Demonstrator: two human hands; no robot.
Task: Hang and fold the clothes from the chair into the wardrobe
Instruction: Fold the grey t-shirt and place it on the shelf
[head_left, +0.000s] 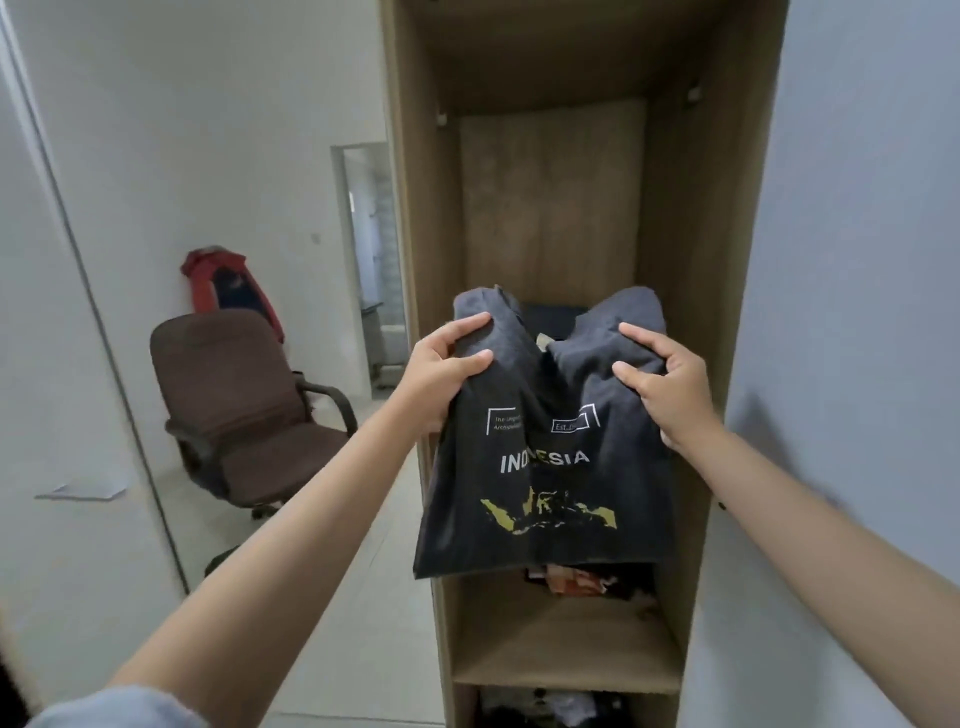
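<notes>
A dark grey T-shirt (545, 499) with white "INDONESIA" lettering and a yellow map print hangs folded in front of the open wooden wardrobe (701, 312). My left hand (447, 364) grips its upper left corner and my right hand (665, 379) grips its upper right corner. The shirt covers the front of the wardrobe's middle shelf. Behind it, dark folded cloth (550, 317) shows on a shelf. A brown office chair (244, 410) stands back left with nothing on its seat. A red and navy garment (228, 286) hangs on the wall behind it.
The lower shelf (566, 644) holds a few crumpled clothes at its back, and more dark clothes lie in the bottom compartment (561, 709). A white wardrobe door (857, 312) stands to the right, another white panel to the left. A doorway (371, 260) opens behind the chair.
</notes>
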